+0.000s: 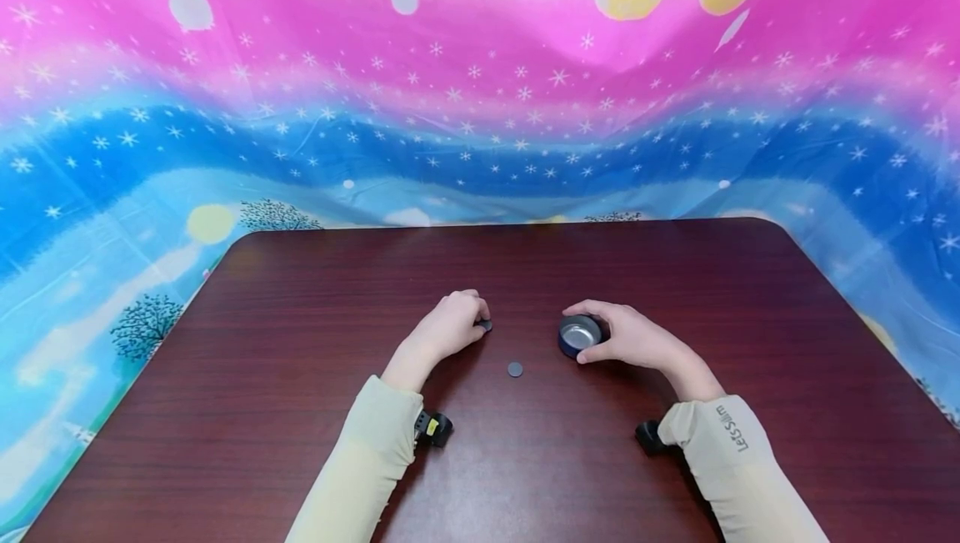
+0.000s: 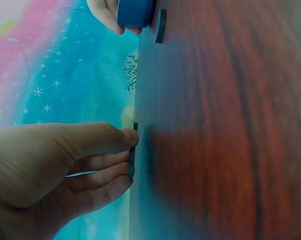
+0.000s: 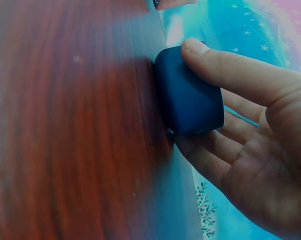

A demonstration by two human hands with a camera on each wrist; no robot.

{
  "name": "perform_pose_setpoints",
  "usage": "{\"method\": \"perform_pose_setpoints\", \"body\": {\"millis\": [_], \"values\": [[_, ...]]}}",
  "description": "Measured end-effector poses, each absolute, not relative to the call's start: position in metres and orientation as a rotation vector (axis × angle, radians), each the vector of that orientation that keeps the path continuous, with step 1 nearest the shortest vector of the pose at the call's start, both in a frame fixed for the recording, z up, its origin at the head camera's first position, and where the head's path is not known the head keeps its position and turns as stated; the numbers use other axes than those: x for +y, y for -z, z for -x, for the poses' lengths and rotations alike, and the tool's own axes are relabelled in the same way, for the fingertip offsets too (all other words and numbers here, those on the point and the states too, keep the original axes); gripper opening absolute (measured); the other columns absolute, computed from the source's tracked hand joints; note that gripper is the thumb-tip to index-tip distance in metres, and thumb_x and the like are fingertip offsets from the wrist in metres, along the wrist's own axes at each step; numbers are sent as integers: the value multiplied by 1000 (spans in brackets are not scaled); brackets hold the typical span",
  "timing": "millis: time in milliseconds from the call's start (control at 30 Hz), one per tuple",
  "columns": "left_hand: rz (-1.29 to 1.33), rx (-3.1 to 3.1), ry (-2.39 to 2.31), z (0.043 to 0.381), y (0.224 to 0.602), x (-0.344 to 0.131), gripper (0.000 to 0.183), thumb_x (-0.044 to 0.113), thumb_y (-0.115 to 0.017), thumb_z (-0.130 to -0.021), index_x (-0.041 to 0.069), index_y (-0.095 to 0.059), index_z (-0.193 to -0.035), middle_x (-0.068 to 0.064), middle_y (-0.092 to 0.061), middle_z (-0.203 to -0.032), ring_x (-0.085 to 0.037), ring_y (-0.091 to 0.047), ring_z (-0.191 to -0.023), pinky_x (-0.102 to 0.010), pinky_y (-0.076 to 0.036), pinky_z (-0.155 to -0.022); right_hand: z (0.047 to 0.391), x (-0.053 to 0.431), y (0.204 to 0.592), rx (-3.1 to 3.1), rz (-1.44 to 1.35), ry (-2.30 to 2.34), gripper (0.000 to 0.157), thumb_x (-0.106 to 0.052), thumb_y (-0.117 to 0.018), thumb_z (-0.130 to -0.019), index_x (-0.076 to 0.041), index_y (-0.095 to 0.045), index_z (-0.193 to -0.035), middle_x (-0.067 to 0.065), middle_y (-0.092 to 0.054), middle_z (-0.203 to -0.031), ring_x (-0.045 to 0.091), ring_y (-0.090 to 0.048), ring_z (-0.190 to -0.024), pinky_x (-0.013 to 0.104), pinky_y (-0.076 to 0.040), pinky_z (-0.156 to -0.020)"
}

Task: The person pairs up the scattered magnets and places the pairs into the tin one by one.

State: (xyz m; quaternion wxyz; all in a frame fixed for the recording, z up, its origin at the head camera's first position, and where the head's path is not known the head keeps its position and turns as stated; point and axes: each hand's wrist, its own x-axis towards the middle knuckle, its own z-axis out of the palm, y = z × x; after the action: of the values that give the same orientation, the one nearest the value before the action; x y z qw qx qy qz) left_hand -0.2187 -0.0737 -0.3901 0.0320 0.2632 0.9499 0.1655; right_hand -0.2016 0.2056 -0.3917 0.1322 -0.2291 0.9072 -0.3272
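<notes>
My left hand [image 1: 453,322] pinches a small flat dark grey disc [image 1: 486,326] between thumb and fingers, low over the table. In the left wrist view this held disc is edge-on, a thin dark strip at the fingertips [image 2: 129,136]. To the right, my right hand [image 1: 630,334] grips a round dark blue metal tin [image 1: 580,334], thumb on the near side and fingers around the far side. The tin stands upright with its shiny silvery inside facing up. A second grey disc [image 1: 515,369] lies on the table between the hands, nearer to me.
The dark reddish-brown wooden table [image 1: 300,293] has rounded far corners. Behind it hangs a pink and blue patterned cloth [image 1: 480,118]. Black wrist straps with cameras [image 1: 435,428] sit by the cream sleeves [image 1: 360,451].
</notes>
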Motion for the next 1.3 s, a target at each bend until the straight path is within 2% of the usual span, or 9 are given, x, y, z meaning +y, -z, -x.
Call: {"method": "perform_pose_setpoints", "body": {"millis": [400,867,1300], "values": [[-848,2914,-526,213,380,-68,14,10,-62,-85,7,-68,-97,-4,-58,-94,-16,-59,-86,-25,-49,-76,200,204,391,2614,678,979,63,-26,-73,-76,-14,-47,-131,9,-48,-131,26,-45,-117,42,-43,-88],[-889,2880,-580,209,370,-57,14,12,-62,-85,9,-67,-98,-1,-57,-93,-12,-57,-82,-23,-47,-73,201,203,391,2616,682,975,62,-27,-73,-76,-17,-46,-131,8,-47,-132,25,-45,-118,44,-42,-90],[-943,2872,-555,207,367,-42,16,14,-62,-85,10,-68,-100,-1,-59,-96,-13,-58,-87,-23,-48,-77,203,204,393,2613,679,989,63,-32,-74,-75,-18,-48,-130,6,-48,-131,24,-46,-117,44,-42,-90]]}}
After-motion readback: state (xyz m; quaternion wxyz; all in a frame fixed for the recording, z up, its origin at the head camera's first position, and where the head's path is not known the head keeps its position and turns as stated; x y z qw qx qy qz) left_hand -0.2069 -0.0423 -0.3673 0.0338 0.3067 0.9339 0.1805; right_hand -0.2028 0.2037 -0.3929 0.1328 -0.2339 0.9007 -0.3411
